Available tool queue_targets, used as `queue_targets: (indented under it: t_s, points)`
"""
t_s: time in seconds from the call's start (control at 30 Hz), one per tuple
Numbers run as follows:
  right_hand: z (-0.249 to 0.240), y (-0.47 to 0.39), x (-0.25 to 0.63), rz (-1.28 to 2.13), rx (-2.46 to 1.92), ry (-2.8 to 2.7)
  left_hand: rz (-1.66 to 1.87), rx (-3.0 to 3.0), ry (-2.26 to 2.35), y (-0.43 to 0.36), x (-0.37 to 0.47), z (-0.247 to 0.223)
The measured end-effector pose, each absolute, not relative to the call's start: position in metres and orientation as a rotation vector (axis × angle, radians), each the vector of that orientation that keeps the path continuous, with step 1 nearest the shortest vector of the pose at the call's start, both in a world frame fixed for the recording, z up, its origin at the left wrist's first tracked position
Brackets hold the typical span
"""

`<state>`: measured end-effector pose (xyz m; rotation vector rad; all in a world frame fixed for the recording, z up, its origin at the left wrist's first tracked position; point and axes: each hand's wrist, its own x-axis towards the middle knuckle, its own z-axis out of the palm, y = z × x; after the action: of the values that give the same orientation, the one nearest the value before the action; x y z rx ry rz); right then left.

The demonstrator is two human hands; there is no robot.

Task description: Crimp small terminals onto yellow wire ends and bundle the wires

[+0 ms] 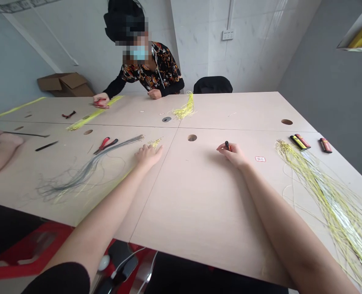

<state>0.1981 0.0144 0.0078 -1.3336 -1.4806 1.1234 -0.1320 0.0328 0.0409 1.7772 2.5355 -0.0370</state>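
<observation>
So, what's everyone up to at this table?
The person's left hand lies by a bundle of thin yellow strands; the right hand holds a small black-ended tool. Across the pale flat table, a co-worker's hand holds a red-handled tool near another yellow bundle.

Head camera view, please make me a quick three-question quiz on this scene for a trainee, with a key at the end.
1. True or false: the right hand holds a slim black-ended tool.
2. Which of these is nearest the left hand? A) cardboard box; B) yellow wire ends; C) wall socket.
3. Fill in the colour: the long wire bundle lying to the right of the right arm is mostly ____.

Key: 1. True; 2. B; 3. yellow.
</observation>
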Motion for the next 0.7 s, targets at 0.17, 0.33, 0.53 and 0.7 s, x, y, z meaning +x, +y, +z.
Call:
queue_targets:
  t_s: [0.17,0.33,0.53,0.7]
  points:
    - [0.007,0.014,0.198,1.103,-1.339,-1.525,-0.077,1.879,2.397,0.021,-0.118,0.048]
    - [0.005,0.014,0.199,1.079,-1.361,-1.575,-0.042,1.874,2.506,0.004,-0.167,0.058]
    - [0.006,0.016,0.198,1.085,-1.342,-1.569,-0.188,2.004,2.429,-0.03,-0.241,0.056]
    - [0.004,0.017,0.197,1.086,-1.331,-1.569,-0.114,2.287,2.286,-0.059,-0.23,0.044]
